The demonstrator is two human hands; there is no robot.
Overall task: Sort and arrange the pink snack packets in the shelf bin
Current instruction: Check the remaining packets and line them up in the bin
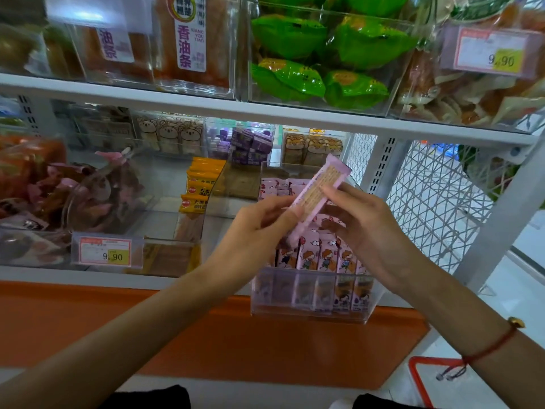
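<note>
Both hands are raised together over the clear shelf bin (309,293), sharing one pink snack packet (320,191) that slants from lower left to upper right. The left hand (259,228) pinches the packet's lower part between thumb and curled fingers; the right hand (365,228) grips its middle from the other side, thumb on top and fingers partly curled beneath. Directly below the hands, more pink packets (321,255) stand upright in a row inside the bin, with a further batch (280,187) lying behind the held packet at the bin's back. The bin sits at the shelf's front edge, above an orange ledge (206,335). Left of the left hand stand orange packets (200,184) in another clear bin, and further left a price tag (106,250). Above the hands, green packets (324,54) fill an upper-shelf bin. A red string bracelet (495,343) circles the right wrist.
</note>
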